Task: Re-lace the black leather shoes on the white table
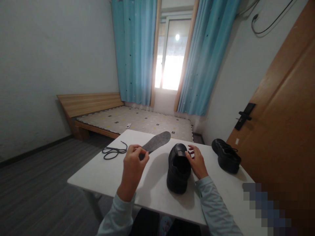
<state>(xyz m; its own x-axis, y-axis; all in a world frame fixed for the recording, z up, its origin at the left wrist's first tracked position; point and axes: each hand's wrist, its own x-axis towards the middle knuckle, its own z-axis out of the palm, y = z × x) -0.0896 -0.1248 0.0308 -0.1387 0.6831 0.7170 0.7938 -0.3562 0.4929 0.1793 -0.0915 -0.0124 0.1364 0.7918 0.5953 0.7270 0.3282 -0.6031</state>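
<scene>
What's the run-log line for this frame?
left hand: pinching grey insole | right hand: steadying unlaced black shoe | table: loose lace, second shoe

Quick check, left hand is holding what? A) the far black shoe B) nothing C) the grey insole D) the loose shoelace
C: the left hand pinches the heel end of the grey insole above the table, while the shoelace lies apart and the right hand rests on the near shoe.
</scene>
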